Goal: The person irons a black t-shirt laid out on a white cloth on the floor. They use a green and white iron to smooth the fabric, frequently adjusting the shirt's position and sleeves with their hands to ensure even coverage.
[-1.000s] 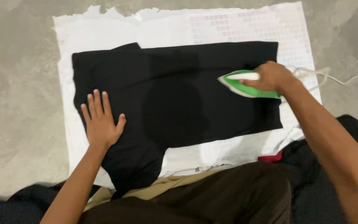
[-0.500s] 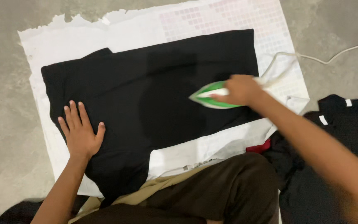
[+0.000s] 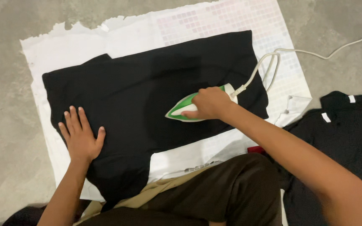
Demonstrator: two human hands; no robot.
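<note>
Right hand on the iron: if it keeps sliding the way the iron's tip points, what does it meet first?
The right hand drives the iron leftward over the black shirt; beyond more fabric, the left hand seems roughly first in line.

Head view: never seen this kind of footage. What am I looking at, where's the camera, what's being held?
There is no machine here: a person works with two bare hands, and the single camera sits on their head, looking down, so both arms come in from the bottom of the picture. They sit on a grey concrete floor, their legs in dark trousers at the lower edge. A white cloth is spread on the floor, with a black T-shirt laid flat on it. The left hand presses flat on the shirt, fingers spread. The right hand grips the handle of a green and white iron, whose soleplate rests on the shirt. Its white cord loops off to the right. Another black garment lies at the right.
</note>
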